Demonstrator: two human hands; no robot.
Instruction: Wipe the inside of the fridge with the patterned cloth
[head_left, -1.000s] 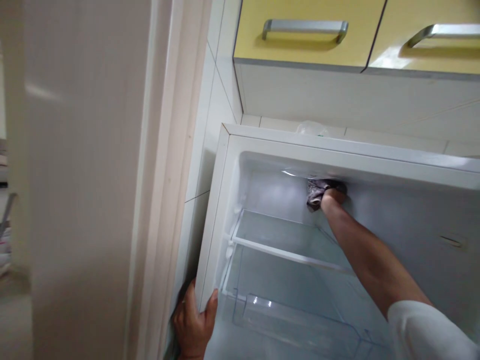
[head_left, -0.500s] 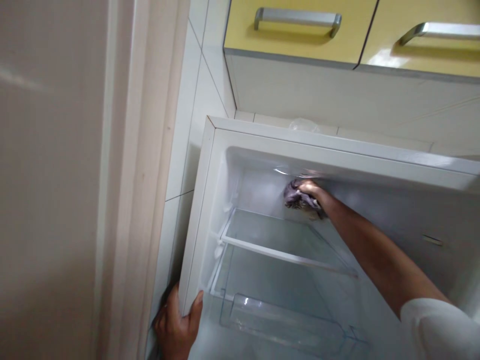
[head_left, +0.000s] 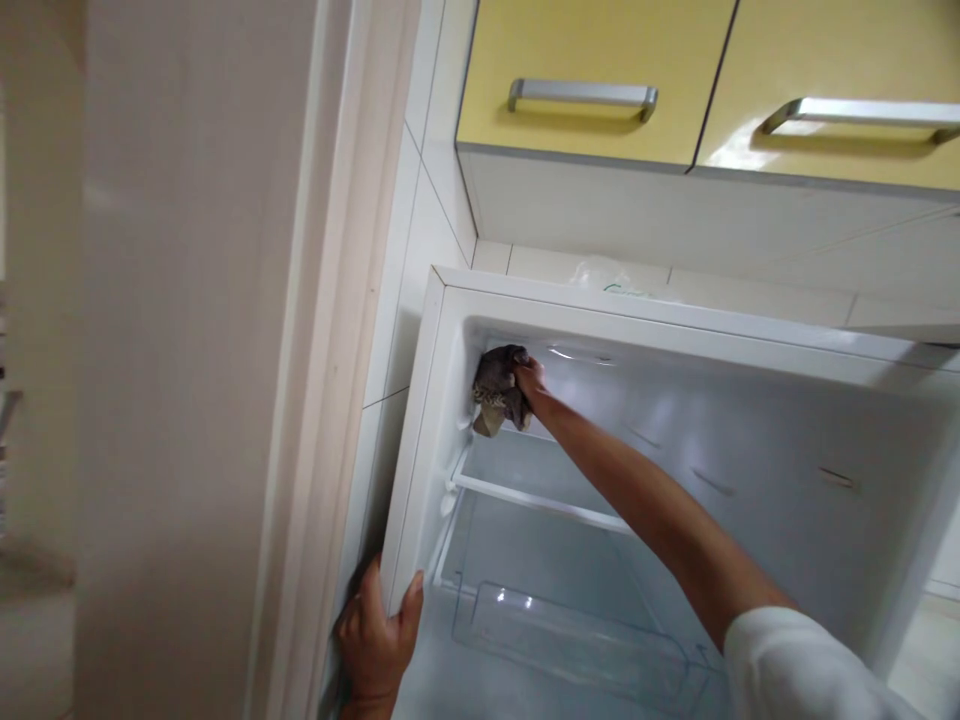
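Inside the fridge (head_left: 420, 400), the right hand (head_left: 529, 378) has its grip around a cloth (head_left: 496, 390); the left hand (head_left: 375, 640) clasps the frame.

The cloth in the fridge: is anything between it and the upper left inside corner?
Nothing visible. The right hand presses the cloth straight against the fridge wall at that corner, above the glass shelf. The left hand grips the fridge's outer edge lower down.

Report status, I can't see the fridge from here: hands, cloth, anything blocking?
Right hand holds cloth against fridge inner top-left corner. Left hand grips fridge's left edge. Nothing blocking.
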